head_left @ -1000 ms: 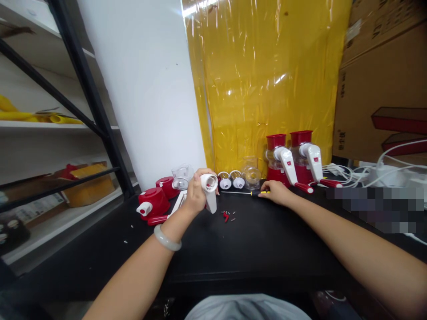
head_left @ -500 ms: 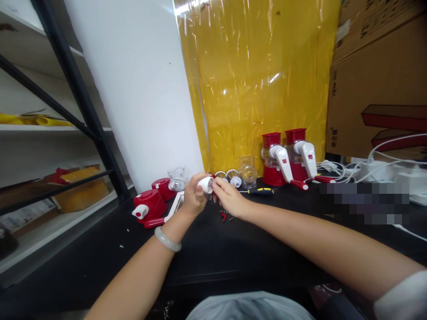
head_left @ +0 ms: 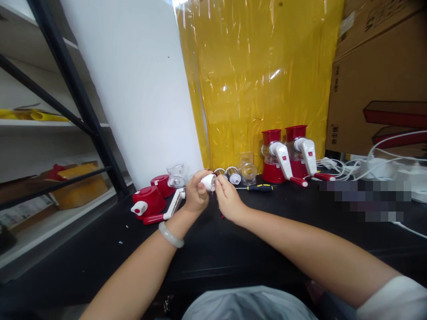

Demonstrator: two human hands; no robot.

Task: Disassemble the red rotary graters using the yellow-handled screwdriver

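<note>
Gripping a white tubular part [head_left: 208, 182], the left hand [head_left: 196, 194] is curled around it above the black bench [head_left: 203, 260]; the right hand [head_left: 230, 200] meets its open end, fingers bunched, though I can't tell whether they hold anything. A crooked push there might twist the part loose, and anything dropped could roll across the smooth top. Beyond lies a screwdriver [head_left: 262, 188], then red grinders [head_left: 274, 173] before a yellow plastic sheet [head_left: 263, 93].

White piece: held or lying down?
Held: the left hand wraps around the white piece, with the right hand at its open end.
</note>
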